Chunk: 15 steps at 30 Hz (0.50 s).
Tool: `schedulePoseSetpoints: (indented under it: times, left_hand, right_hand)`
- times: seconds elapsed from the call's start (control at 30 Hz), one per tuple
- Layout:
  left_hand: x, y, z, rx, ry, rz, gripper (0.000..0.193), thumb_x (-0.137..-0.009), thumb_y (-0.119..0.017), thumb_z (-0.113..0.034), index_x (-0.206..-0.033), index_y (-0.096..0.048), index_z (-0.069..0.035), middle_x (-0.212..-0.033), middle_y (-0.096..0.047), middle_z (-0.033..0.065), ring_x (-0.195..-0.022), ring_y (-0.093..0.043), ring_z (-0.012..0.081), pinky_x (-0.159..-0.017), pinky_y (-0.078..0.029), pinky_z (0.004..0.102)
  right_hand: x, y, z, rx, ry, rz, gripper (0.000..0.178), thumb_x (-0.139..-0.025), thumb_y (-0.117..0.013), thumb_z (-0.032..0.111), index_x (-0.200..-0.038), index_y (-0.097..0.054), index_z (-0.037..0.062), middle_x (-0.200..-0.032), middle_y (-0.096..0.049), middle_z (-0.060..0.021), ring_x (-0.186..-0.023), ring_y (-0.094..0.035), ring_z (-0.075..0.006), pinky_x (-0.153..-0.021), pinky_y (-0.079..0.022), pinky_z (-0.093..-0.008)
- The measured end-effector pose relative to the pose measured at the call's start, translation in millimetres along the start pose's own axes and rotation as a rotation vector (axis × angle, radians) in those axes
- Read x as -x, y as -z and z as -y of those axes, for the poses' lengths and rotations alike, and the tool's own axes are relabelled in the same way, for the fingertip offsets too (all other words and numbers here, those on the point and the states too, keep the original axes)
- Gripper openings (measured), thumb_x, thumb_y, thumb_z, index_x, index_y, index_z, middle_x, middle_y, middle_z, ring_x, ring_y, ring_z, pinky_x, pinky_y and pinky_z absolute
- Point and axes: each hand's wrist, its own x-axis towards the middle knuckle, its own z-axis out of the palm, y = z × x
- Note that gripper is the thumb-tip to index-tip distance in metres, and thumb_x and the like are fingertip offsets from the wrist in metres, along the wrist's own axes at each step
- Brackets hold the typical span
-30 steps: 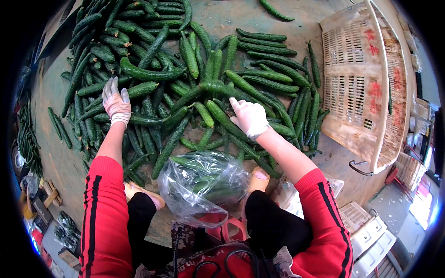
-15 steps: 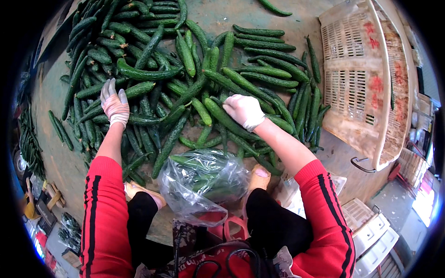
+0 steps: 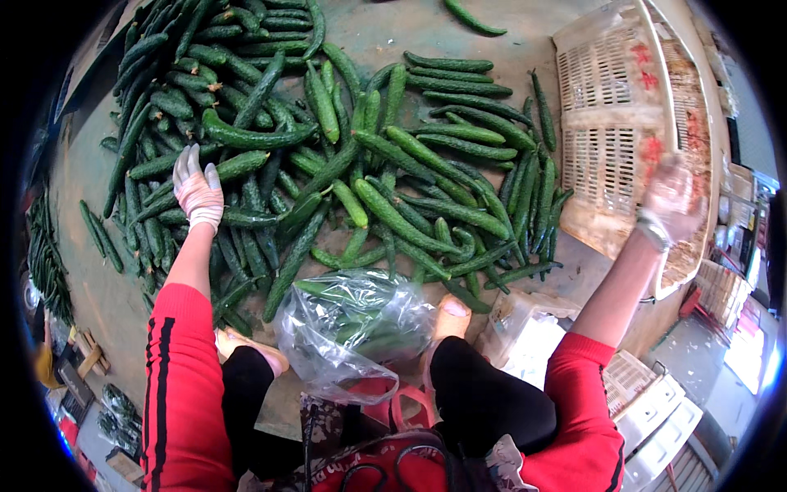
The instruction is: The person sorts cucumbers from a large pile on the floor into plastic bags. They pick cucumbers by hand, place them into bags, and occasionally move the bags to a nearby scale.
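A heap of dark green cucumbers (image 3: pixel 254 156) spreads over the tabletop, densest at the far left. My left hand (image 3: pixel 198 190), in a white glove, rests on its left part with fingers stretched out and gripping nothing. Farther right, smeared by motion, my gloved right hand (image 3: pixel 670 197) is over the near side of a white plastic crate (image 3: pixel 611 123); whether anything is in its fingers cannot be seen. Between my feet lies a clear plastic bag (image 3: pixel 352 320) with cucumbers inside, its mouth toward me.
The slatted crate is tipped on its side at the right. A loose cucumber (image 3: pixel 475 18) lies at the far edge. White crates (image 3: pixel 656 410) stand low on the right, and more cucumbers (image 3: pixel 49 254) are piled beyond the left edge.
My right hand has left the middle of the cucumber heap and swung right to the crate. My left hand stays nearly where it was. The whole view has shifted slightly.
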Motion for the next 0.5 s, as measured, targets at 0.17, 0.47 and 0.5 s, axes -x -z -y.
schedulePoseSetpoints:
  times: [0.17, 0.47, 0.5]
  left_hand:
    - [-1, 4, -1, -0.043, 0.004, 0.024, 0.048, -0.087, -0.052, -0.023, -0.132, -0.043, -0.011, -0.134, -0.044, 0.0124, -0.123, -0.040, 0.0337, -0.105, -0.031, 0.0450]
    - [0, -1, -2, -0.012, -0.018, 0.021, 0.049, -0.086, -0.051, -0.023, -0.133, -0.042, -0.010, -0.136, -0.043, 0.0121, -0.125, -0.038, 0.0327, -0.105, -0.030, 0.0448]
    - [-1, 0, 0, -0.013, -0.010, 0.020, 0.049, -0.086, -0.051, -0.023, -0.133, -0.042, -0.011, -0.136, -0.043, 0.0120, -0.125, -0.038, 0.0327, -0.105, -0.030, 0.0448]
  right_hand:
    - [41, 47, -147, 1.387, -0.321, 0.320, 0.055, -0.080, -0.066, 0.021, -0.131, -0.050, 0.0082, -0.131, -0.052, -0.0119, -0.113, -0.055, -0.0197, -0.100, -0.041, -0.0345]
    - [32, 68, -244, 2.479, -0.164, 1.012, 0.063, -0.065, -0.069, 0.020, -0.125, -0.050, 0.0105, -0.102, -0.061, -0.0129, -0.100, -0.058, -0.0306, -0.084, -0.048, -0.0407]
    - [38, 67, -238, 2.391, -0.202, 0.927, 0.059, -0.064, -0.069, 0.024, -0.119, -0.052, 0.0072, -0.100, -0.061, -0.0165, -0.096, -0.061, -0.0321, -0.084, -0.049, -0.0404]
